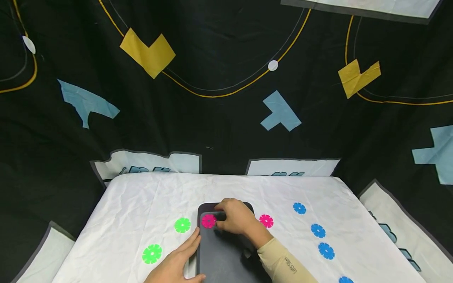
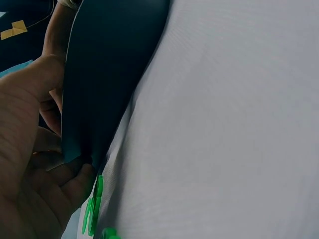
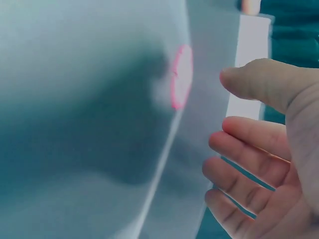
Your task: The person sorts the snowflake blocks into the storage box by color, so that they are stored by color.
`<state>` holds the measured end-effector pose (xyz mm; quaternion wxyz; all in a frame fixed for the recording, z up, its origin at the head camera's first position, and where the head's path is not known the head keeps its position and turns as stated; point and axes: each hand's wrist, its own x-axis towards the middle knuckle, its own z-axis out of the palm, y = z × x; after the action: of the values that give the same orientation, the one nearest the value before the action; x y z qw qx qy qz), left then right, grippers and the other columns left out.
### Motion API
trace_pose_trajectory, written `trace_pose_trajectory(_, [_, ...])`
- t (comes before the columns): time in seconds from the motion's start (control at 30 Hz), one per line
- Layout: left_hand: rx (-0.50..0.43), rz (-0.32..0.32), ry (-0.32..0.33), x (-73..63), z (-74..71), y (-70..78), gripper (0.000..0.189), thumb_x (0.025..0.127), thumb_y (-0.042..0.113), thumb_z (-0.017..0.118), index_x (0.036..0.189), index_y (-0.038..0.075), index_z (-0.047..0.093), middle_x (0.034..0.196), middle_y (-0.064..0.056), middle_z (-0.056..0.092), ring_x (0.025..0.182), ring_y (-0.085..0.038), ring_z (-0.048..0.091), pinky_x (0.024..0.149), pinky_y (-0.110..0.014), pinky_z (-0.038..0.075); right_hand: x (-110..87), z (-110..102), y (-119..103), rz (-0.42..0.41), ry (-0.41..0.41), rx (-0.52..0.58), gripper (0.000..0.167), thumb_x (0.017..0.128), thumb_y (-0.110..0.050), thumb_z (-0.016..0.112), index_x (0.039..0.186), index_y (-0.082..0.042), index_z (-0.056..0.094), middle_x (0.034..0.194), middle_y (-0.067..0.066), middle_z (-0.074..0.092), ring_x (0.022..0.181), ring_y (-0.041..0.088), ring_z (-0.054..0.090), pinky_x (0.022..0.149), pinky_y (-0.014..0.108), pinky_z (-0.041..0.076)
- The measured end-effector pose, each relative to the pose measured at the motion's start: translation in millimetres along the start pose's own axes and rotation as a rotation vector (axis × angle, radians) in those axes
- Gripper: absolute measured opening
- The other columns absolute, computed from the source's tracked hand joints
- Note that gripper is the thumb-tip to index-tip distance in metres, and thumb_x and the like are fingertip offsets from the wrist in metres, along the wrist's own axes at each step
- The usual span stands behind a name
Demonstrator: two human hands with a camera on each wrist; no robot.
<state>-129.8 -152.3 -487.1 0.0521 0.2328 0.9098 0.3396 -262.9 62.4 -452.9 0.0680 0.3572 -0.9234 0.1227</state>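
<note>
A dark grey, rounded rectangular case-like object (image 1: 226, 255) lies on the white cloth. On its far left corner sits a pink flower-shaped disc (image 1: 209, 221), also visible edge-on in the right wrist view as a pink disc (image 3: 182, 77). My left hand (image 1: 178, 257) rests along the left side, its fingers extended against the edge. In the left wrist view that hand (image 2: 45, 164) touches the grey object's border. Over the far edge reaches my right hand (image 1: 235, 216), beside the pink disc. The right wrist view shows its thumb and fingers apart, with nothing between them.
Green flower-shaped discs (image 1: 152, 254) lie left of the grey object. Another pink disc (image 1: 266, 221) is just to its right, and several blue discs (image 1: 317, 230) are farther right. Behind the white cloth (image 1: 124, 204) hangs a black patterned curtain (image 1: 212, 129).
</note>
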Motion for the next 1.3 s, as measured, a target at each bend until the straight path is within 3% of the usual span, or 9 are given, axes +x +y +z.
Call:
trace_pose_trajectory(0.23, [-0.003, -0.029, -0.018, 1.7, 0.4, 0.6, 0.097, 0.082, 0.059, 0.069, 0.147, -0.005, 0.035, 0.160, -0.012, 0.020, 0.138, -0.032, 0.035, 0.100, -0.041, 0.044, -8.8, -20, 11, 0.006, 0.051, 0.081, 0.037, 0.076, -0.028, 0.078, 0.109, -0.011, 0.074, 0.102, -0.003, 0.069, 0.095, 0.013, 0.064, 0.085, 0.031, 0.051])
trace_pose_trajectory(0.47, [-0.001, -0.058, -0.032, 1.6, 0.6, 1.4, 0.099, 0.081, 0.059, 0.070, 0.148, -0.005, 0.034, 0.161, -0.010, 0.019, 0.139, -0.032, 0.033, 0.101, -0.043, 0.043, -22.2, -32, 29, 0.059, 0.084, 0.161, 0.036, 0.078, -0.025, 0.078, 0.110, -0.010, 0.073, 0.103, 0.000, 0.069, 0.084, 0.018, 0.063, 0.075, 0.033, 0.052])
trace_pose_trajectory(0.7, [0.005, -0.020, 0.007, 0.1, 3.3, 0.7, 0.097, 0.081, 0.054, 0.072, 0.146, -0.007, 0.035, 0.160, -0.013, 0.021, 0.138, -0.033, 0.035, 0.100, -0.041, 0.044, -37.9, -41, 48, 0.156, 0.105, 0.208, 0.035, 0.080, -0.022, 0.078, 0.112, -0.011, 0.072, 0.106, -0.001, 0.068, 0.084, 0.020, 0.062, 0.071, 0.033, 0.051])
trace_pose_trajectory(1.0, [0.012, 0.007, 0.030, -0.3, 5.3, -0.3, 0.096, 0.081, 0.053, 0.073, 0.146, -0.007, 0.037, 0.160, -0.013, 0.021, 0.138, -0.032, 0.035, 0.100, -0.040, 0.044, -56.6, -38, 72, 0.284, 0.135, 0.225, 0.028, 0.081, -0.017, 0.075, 0.109, -0.011, 0.073, 0.104, -0.003, 0.068, 0.084, 0.019, 0.061, 0.068, 0.032, 0.049])
trace_pose_trajectory(1.3, [-0.018, -0.037, -0.018, 1.8, 2.8, -0.6, 0.101, 0.080, 0.058, 0.072, 0.147, -0.007, 0.034, 0.160, -0.013, 0.019, 0.138, -0.034, 0.035, 0.100, -0.043, 0.044, -72.8, -30, 91, 0.369, 0.092, 0.221, 0.032, 0.077, -0.014, 0.077, 0.108, -0.007, 0.073, 0.099, 0.001, 0.067, 0.081, 0.017, 0.058, 0.068, 0.034, 0.049])
